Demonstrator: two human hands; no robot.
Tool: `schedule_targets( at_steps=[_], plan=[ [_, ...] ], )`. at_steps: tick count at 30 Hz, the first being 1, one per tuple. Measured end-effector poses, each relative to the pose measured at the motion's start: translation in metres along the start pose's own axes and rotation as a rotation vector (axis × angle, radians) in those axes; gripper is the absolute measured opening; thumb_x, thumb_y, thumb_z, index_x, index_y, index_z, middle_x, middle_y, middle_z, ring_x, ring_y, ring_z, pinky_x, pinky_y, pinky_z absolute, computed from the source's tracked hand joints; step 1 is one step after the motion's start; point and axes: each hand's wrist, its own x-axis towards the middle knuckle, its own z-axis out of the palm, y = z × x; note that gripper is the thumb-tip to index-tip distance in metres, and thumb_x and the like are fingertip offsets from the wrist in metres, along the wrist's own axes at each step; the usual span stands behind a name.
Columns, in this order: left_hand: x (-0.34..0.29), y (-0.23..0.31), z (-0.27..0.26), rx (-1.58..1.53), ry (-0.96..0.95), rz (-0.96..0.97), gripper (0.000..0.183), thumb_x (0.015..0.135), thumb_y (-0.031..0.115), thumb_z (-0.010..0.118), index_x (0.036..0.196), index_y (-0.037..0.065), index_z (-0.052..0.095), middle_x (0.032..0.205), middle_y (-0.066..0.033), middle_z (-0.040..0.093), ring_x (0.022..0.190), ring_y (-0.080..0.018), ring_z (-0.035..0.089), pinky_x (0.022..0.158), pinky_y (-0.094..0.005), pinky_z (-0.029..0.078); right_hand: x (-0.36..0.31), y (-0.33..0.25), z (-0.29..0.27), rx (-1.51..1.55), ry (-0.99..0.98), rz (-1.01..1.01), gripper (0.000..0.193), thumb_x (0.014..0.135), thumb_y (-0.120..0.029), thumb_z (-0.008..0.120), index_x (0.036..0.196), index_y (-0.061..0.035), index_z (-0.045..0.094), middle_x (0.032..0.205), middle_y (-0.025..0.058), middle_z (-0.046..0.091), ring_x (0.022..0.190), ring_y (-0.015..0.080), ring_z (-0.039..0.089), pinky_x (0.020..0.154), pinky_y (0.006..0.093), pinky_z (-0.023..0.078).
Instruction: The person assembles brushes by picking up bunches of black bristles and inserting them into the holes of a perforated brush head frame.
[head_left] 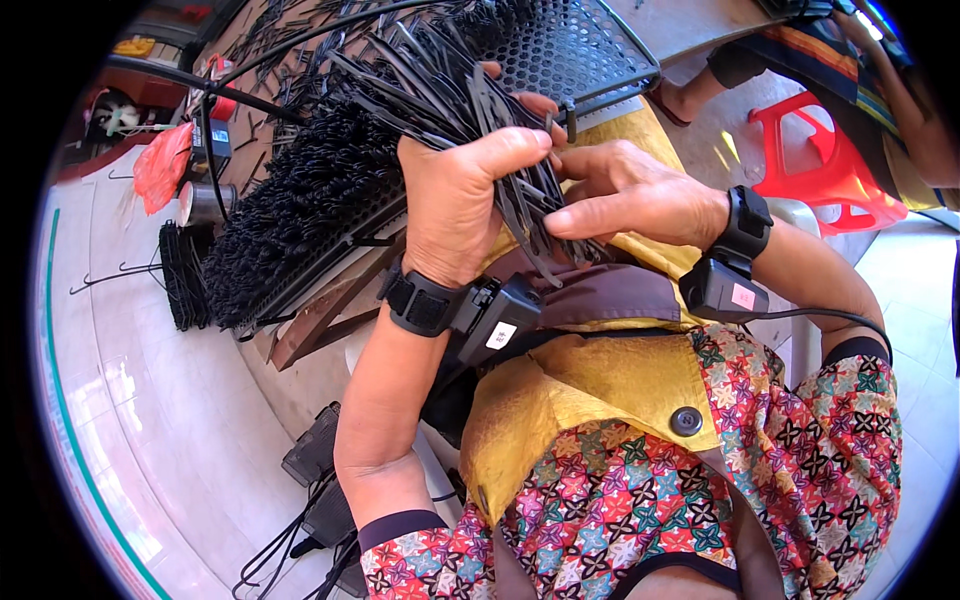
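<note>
A loose bundle of thin black strips (425, 85) is held up over my lap, fanned out at its upper end. My left hand (455, 190) wraps round its middle, with the thumb laid across the strips. My right hand (640, 195) closes on the bundle's right side near the lower ends, its thumb along the strips; some of its fingers are hidden behind them. Just left of my left hand lies a dense heap of black looped pieces (300, 190) on a dark tray. Below the bundle is my yellow apron (580, 385) with a brown panel.
A black perforated basket (570, 60) sits behind the bundle. Loose black pieces (285, 45) lie scattered across the table. An orange-red bag (163, 168) and a metal can (207, 204) are at the left. A red stool (825, 165) and another person's leg (700, 92) appear at the right.
</note>
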Motion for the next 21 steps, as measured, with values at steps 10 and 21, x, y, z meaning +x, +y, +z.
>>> schedule_targets(
  at_steps=[10,21],
  plan=[
    [-0.013,0.016,-0.007,0.04,-0.002,-0.05,0.056,0.065,-0.011,0.061,0.116,-0.001,0.041,0.085,-0.0133,0.061,0.071,-0.0222,0.063,0.063,-0.0324,0.053,-0.001,0.054,0.003,-0.527,-0.132,-0.135,0.022,0.075,-0.009,0.065,0.095,-0.0007,0.064,0.077,0.0154,0.064,0.069,0.0241,0.062,0.065,0.034,0.048],
    [-0.034,0.009,-0.013,0.122,0.042,-0.079,0.063,0.06,-0.002,0.066,0.117,0.002,0.041,0.084,-0.012,0.058,0.071,-0.0251,0.06,0.062,-0.0369,0.051,0.007,0.058,0.019,-0.668,-0.245,-0.271,0.016,0.075,-0.008,0.061,0.089,-0.0001,0.062,0.079,0.0173,0.062,0.076,0.0328,0.061,0.069,0.0395,0.047]
  ],
)
